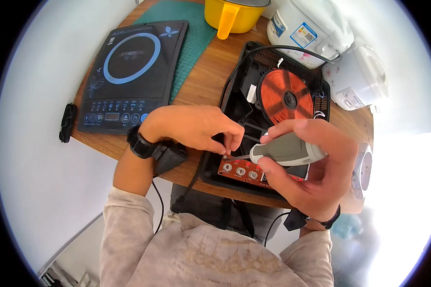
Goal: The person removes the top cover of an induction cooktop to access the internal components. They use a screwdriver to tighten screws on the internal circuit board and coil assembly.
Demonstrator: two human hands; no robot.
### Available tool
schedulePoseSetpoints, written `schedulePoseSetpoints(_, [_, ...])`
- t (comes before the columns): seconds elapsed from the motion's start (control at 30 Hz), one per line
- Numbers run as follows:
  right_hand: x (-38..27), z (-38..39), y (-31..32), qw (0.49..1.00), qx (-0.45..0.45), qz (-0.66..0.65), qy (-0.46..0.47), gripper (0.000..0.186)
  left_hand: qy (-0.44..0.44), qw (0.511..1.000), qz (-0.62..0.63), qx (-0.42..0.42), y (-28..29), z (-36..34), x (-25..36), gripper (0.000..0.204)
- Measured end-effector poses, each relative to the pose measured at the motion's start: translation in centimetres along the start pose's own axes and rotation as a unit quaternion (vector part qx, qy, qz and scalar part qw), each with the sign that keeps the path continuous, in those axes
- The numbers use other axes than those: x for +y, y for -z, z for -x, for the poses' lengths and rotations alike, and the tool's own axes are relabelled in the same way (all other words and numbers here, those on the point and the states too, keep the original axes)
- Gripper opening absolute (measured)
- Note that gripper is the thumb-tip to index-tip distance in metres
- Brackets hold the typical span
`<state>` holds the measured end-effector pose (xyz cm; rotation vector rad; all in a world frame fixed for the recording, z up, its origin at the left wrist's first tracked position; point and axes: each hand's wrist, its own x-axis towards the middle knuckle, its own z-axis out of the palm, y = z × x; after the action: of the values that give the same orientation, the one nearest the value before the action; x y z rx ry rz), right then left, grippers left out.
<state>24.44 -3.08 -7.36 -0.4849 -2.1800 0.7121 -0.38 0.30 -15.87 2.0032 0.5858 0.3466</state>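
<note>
Opened cooker base [239, 91] sits at table [201, 81] centre w/ coil [285, 95] inside, circuit board [246, 171] at its near edge. Glass cooker top [129, 76] lies to the left on a mat [191, 28]. Behind: a pot [232, 16]; two rice cookers [311, 28] at right.

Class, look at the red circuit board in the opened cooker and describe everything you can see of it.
The red circuit board is a narrow strip lying flat at the near edge of the black cooker base, below the copper coil. It carries a row of round silvery buttons. The right hand covers its right end and holds a grey screwdriver with its tip at the board's upper left corner, where the left hand fingertips pinch.
</note>
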Motion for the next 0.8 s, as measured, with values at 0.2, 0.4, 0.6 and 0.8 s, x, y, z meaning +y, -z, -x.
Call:
schedulePoseSetpoints(0.2, [0.5,-0.2,-0.3,1.000,0.000,0.021,0.009,0.069,0.002,1.000,-0.024,0.010,0.1,0.1,0.2,0.011])
schedulePoseSetpoints(0.4, [0.4,-0.4,-0.2,0.999,-0.001,0.041,0.020,0.066,-0.016,0.999,-0.034,0.018,0.0,0.2,0.0,0.020])
schedulePoseSetpoints(0.6, [0.2,-0.6,0.0,0.996,-0.006,0.086,0.030,0.064,0.010,0.999,-0.033,-0.007,0.3,0.0,1.0,0.012])
schedulePoseSetpoints(0.8, [0.1,-0.5,-0.2,0.996,-0.001,0.084,0.025,0.063,0.025,0.999,-0.038,-0.020,0.3,0.1,1.0,0.013])
